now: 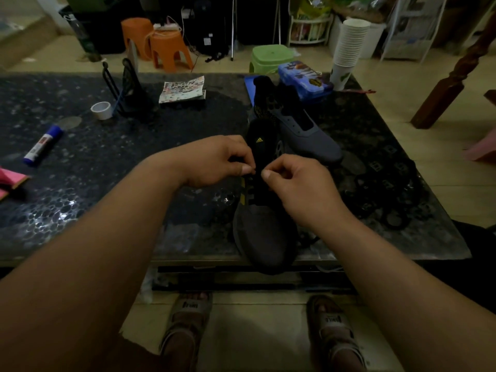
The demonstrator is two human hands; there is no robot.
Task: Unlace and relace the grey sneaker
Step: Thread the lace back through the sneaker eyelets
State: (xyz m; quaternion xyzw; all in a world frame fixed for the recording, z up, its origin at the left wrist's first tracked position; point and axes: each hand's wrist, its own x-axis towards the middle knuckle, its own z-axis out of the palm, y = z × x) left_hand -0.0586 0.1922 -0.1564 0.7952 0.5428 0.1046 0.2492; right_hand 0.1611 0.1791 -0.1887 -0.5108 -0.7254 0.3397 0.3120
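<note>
1. While both hands meet over the middle of the shoe, the left hand (214, 162) and the right hand (298, 183) each press thumb and first finger tight together. The other fingers are curled in.
2. Between the two pinches is what looks like a thin black cloth shoelace (256, 173). It is too dark there to be sure.
3. Right under the pinches lies the grey knit sneaker with a yellow stripe (264, 232). Its black tongue sticks out just past the fingers. Its toe points back toward the person and hangs a little over the edge of the dark pebbly table (80, 183).
4. Beyond the right hand's pinch lies a second grey sneaker with bare lace holes (300, 130), apart from both hands.
5. The near sneaker looks light and soft, so I think it will slide or tip if the lace is tugged hard. One hand could hold its side, next to the holes.
6. The lace looks floppy and thin. It is best held close to its tip, right beside the hole it goes through.
</note>
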